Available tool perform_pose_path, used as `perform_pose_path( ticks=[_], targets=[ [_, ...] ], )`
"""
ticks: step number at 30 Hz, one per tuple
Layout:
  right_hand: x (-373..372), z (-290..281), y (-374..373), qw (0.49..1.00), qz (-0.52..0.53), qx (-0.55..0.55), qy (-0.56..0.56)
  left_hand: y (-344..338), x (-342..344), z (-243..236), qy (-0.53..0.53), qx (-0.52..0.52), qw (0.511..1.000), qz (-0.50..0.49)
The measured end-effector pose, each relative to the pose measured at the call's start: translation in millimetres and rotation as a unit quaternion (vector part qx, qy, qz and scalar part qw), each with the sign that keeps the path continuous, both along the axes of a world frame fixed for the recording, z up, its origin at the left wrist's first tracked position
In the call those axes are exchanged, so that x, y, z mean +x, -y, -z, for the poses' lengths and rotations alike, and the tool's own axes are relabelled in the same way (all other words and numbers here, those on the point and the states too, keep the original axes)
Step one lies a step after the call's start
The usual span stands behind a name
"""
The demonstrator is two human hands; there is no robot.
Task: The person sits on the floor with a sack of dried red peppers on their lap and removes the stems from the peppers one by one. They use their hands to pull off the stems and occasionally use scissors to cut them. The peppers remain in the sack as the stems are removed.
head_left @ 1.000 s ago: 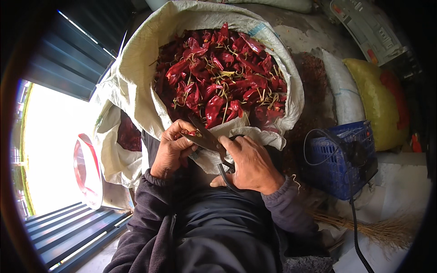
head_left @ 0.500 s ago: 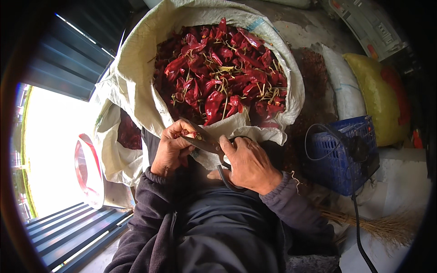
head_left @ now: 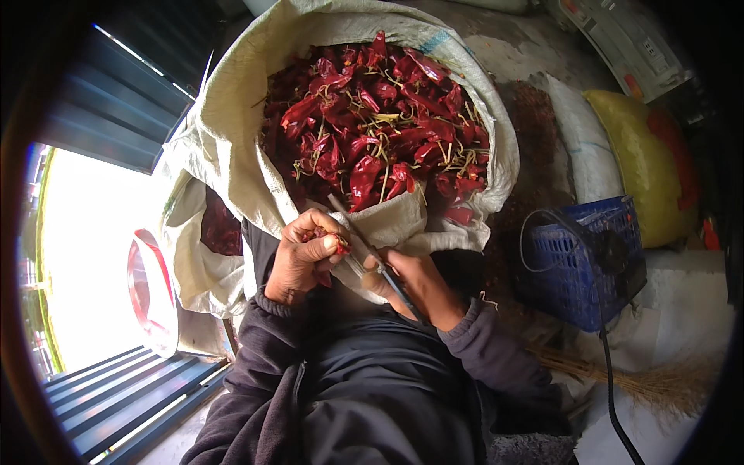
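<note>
My left hand [head_left: 298, 256] is closed around a dried red chili pepper [head_left: 341, 246], whose cut-looking end shows between thumb and fingers. Most of that pepper is hidden in the grip. In my right hand [head_left: 430, 287] is a pair of dark scissors [head_left: 363, 242], seen edge-on, its tips up and to the left, just beside my left fingers. Whether the blades are parted I cannot tell. Just beyond both hands, a big white woven sack [head_left: 229, 116] stands with its rim rolled outward. Heaped dried red chilies [head_left: 364, 143] with pale stems fill it.
To the left are a second white sack [head_left: 190, 263] with red contents and a clear bag with a red rim [head_left: 147, 287]. On the right stand a blue plastic crate [head_left: 577, 267] with a black cable, a yellow sack [head_left: 639, 167], a white sack [head_left: 589, 147] and a straw broom [head_left: 651, 384].
My right hand has rolled over, turning the scissors from a broad side view to edge-on. The blades have come away from the pepper. My left hand has shifted slightly right.
</note>
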State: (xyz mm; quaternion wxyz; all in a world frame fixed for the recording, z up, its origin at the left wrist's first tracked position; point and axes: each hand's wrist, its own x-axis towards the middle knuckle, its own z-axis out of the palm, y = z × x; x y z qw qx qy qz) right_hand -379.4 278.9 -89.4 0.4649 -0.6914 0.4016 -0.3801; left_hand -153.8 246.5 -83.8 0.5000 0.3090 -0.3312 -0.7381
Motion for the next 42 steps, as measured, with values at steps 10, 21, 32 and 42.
perform_pose_path(
  ticks=[10,21,32,42],
  targets=[
    [-17.1,-49.1,-9.5,0.964,0.071,-0.093,-0.24,5.1,15.1,15.6,-0.066,-0.003,0.997,-0.045],
    [-19.6,-59.6,-19.3,0.94,0.069,-0.109,-0.316,5.9,19.4,14.8,0.038,0.006,0.997,-0.07],
    [-27.6,-74.8,-14.3,0.912,0.043,-0.117,-0.391,8.6,22.6,-9.4,0.191,0.006,0.982,0.0],
    [-17.4,-57.9,-18.3,0.897,0.104,-0.18,-0.391,11.1,13.3,-21.4,0.194,0.051,0.98,-0.013]
  ],
)
